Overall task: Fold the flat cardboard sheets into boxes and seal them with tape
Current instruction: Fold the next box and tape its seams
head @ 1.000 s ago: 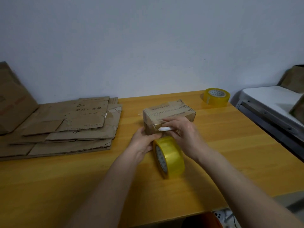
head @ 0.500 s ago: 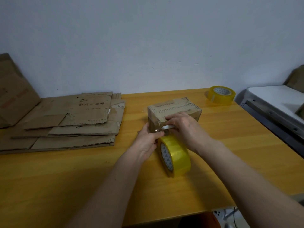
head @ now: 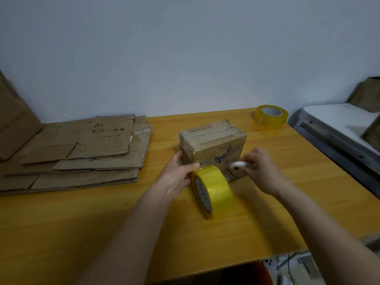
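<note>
Yellow tape roll [head: 212,190] on edge just before box [head: 212,145], left hand [head: 177,175] pinching the strip at near face, right hand [head: 261,169] gripping white cutter [head: 238,164] beside it.

Likely packing workroom: flat cardboard stack [head: 78,153], tape rolls [head: 270,116], plain wall.

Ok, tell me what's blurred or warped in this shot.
Head view: the right hand and the small white object it pinches are motion-smeared; the left hand, tape roll and box stay fairly sharp. Wide-angle lens bows the table edges; light is dim and even.
</note>
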Tool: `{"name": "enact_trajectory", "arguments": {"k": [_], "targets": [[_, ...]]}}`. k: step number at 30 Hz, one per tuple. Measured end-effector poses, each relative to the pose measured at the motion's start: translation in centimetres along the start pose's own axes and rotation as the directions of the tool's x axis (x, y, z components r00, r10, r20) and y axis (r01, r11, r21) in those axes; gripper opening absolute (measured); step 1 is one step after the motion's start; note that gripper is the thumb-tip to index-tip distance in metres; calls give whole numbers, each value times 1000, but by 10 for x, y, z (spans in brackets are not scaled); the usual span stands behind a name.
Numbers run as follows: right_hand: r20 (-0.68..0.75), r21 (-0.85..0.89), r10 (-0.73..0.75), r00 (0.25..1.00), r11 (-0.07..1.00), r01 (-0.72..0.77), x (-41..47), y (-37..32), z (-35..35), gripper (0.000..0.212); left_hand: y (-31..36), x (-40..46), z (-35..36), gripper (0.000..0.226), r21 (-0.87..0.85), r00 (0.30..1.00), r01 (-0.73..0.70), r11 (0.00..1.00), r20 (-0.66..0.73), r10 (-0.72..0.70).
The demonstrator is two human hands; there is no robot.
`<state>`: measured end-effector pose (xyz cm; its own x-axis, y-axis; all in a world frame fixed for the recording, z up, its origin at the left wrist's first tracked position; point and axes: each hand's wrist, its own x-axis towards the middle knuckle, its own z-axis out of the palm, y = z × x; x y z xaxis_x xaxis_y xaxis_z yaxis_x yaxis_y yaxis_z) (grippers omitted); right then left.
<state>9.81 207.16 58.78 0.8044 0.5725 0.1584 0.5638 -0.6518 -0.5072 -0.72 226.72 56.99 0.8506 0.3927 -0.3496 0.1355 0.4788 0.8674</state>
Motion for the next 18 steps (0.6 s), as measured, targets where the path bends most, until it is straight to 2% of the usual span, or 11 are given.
{"name": "enact_trajectory", "arguments": {"k": [3, 5, 6, 8, 9, 11, 12, 14, 16, 18], "targets": [[268, 57, 207, 941, 972, -230, -13, 23, 6, 4, -1, 0, -1, 88, 16, 1000, 0, 1000, -21, 0], [294, 66, 280, 914, 948, -312, -18, 29, 9, 15, -1, -1, -1, 86, 22, 1000, 7, 1000, -27, -6], [263, 9, 295, 919, 951, -308, -16, 29, 9, 21, -1, -2, -1, 84, 25, 1000, 10, 1000, -29, -10], [70, -168, 224, 972, 963, -210, -10, 20, 10, 28, -2, -2, -1, 78, 31, 999, 16, 999, -40, -15], [-64, -192, 106, 992, 975, -117, -5, 11, 10, 25, -2, -2, -1, 75, 37, 998, 20, 999, -52, -18], [-220, -129, -151, 964, 984, 125, 7, -17, 10, 19, -3, -1, 0, 68, 50, 997, 29, 998, -78, -25], [-223, -85, -243, 944, 970, 230, 15, -32, 12, 19, -3, -1, 0, 64, 51, 996, 32, 998, -87, -27], [-117, -18, -349, 930, 937, 349, 31, -57, 20, 29, -3, -2, 1, 56, 46, 995, 34, 998, -90, -30], [-21, 11, -341, 940, 940, 341, 43, -70, 30, 36, -3, -4, 0, 45, 59, 997, 33, 998, -78, -28], [-37, 75, -273, 961, 958, 275, 52, -72, 35, 36, -3, -6, -4, 34, 81, 998, 24, 996, -64, -19]]}}
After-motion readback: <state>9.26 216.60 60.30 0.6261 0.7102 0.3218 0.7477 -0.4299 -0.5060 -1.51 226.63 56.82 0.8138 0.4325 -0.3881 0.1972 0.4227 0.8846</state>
